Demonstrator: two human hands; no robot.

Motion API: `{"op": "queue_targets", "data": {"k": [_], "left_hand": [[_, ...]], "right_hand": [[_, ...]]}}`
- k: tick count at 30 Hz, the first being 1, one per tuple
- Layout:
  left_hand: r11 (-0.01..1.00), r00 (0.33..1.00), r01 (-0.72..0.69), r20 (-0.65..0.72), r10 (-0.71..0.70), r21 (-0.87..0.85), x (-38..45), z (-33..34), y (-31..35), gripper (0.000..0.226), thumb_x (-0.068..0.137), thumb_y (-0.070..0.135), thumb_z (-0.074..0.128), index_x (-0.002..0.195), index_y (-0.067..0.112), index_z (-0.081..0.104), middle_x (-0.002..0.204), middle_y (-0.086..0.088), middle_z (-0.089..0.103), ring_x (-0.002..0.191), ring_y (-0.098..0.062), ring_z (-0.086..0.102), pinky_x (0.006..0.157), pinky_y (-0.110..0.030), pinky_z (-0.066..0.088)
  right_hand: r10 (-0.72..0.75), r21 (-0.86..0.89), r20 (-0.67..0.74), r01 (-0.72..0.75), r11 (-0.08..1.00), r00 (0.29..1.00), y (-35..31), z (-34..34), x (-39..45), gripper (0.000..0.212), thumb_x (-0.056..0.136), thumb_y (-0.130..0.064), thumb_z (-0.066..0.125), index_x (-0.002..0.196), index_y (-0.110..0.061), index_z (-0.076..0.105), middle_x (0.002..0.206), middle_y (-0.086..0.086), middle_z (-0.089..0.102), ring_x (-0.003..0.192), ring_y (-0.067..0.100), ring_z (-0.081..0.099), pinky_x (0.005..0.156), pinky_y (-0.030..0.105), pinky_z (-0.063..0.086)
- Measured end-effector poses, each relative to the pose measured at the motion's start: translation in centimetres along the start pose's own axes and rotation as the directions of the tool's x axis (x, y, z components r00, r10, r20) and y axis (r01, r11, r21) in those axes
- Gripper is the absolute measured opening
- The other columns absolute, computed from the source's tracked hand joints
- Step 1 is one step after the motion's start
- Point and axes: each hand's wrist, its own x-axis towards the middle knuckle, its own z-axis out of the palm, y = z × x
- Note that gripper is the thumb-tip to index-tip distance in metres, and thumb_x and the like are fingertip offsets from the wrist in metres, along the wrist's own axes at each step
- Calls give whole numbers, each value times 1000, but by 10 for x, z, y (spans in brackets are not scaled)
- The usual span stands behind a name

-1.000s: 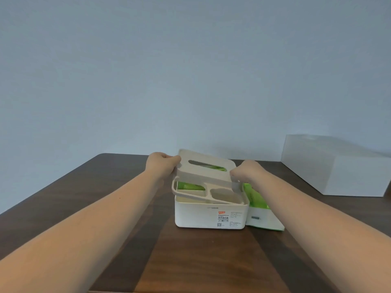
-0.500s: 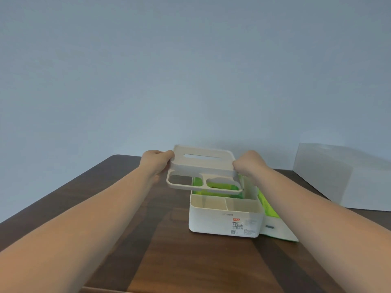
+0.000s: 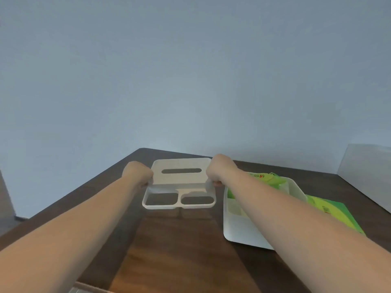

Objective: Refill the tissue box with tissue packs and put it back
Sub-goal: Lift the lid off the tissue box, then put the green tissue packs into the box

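While a pale blue-grey wall point(image 3: 190, 70) fills the upper half of the view, a dark wooden table point(image 3: 179, 250) spreads across the lower half, its far corner pointing toward 12 o'clock. At about 3 o'clock, by the table's right edge, part of a large white box point(image 3: 368, 166) stands against the wall. Two bare forearms reach in from 7 o'clock and 5 o'clock toward the middle of the table.

Lower right of centre, at roughly 4 o'clock from the lid, the white tissue box point(image 3: 239, 229) sits open on the table, partly hidden by the right forearm. A green tissue pack point(image 3: 268, 178) shows inside it at the far end. A second green tissue pack point(image 3: 334, 214) lies on the table just beside the box, at its 3 o'clock side.

Left of the box, the white lid point(image 3: 179, 182) is held apart from it, over the table; whether it touches the wood cannot be told. Its raised far half has a long dispensing slot, and its near half has two rounded openings side by side.

The left hand point(image 3: 137, 173) is closed on the lid's left edge at 9 o'clock. The right hand point(image 3: 220, 169) is closed on the lid's right edge at 3 o'clock.
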Motion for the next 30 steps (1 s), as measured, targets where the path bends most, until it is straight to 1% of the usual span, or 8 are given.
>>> {"op": "queue_targets", "data": {"k": [2,6,11,15,18,21,24,30], "left_hand": [[997,999,-15,38,12,75,6,5,-7,32,70,-10,44,44,7,37,47,-9,32,49,-26,31,51,-26,30],[996,997,-19,74,13,86,21,14,-19,14,79,-9,49,77,1,59,68,-11,50,73,-30,49,56,-26,44],[988,998,-29,68,18,152,34,16,-31,28,72,-7,43,72,13,63,76,-10,51,70,-23,42,64,-31,39],[980,998,-38,60,27,193,38,11,-37,23,71,-5,43,70,17,53,79,-6,43,73,-21,37,65,-32,34],[965,997,-46,75,27,257,36,9,-40,22,75,-4,44,68,16,50,77,-4,41,72,-21,33,62,-30,32],[963,996,-42,88,19,266,32,10,-39,23,78,-3,44,69,14,57,74,-9,45,67,-27,38,61,-27,33],[959,998,-31,55,17,280,25,11,-30,40,87,2,47,126,6,55,120,-13,60,101,-31,58,74,-28,41],[969,994,-111,34,106,221,-4,16,3,54,86,1,42,140,7,39,123,-11,54,94,-25,42,60,-24,36]], "right_hand": [[5,-91,56,0,996,998,-9,7,8,30,87,-4,53,57,-7,47,64,7,44,65,25,50,61,29,41],[-2,-173,127,24,985,992,-16,17,24,31,90,-8,49,59,-6,44,68,7,43,63,23,46,74,30,39],[-17,-171,154,44,984,988,-22,31,35,28,89,-7,50,62,-4,46,72,8,47,68,25,49,74,32,40],[-96,93,71,90,992,993,-19,53,43,23,87,-6,52,104,1,65,90,12,54,80,29,50,82,39,50],[-60,67,150,51,996,987,-25,57,40,30,88,-5,51,115,-1,63,84,11,53,83,29,51,81,39,50],[-15,-44,194,24,999,981,-29,51,37,17,89,-7,48,94,1,62,80,9,52,74,28,53,73,34,43],[-91,19,146,90,996,985,-24,43,34,16,88,-7,49,85,3,61,81,10,57,66,27,53,68,34,46],[-45,114,24,42,993,999,-5,5,9,35,75,5,42,44,-10,42,23,2,42,41,20,42,46,23,32]]}}
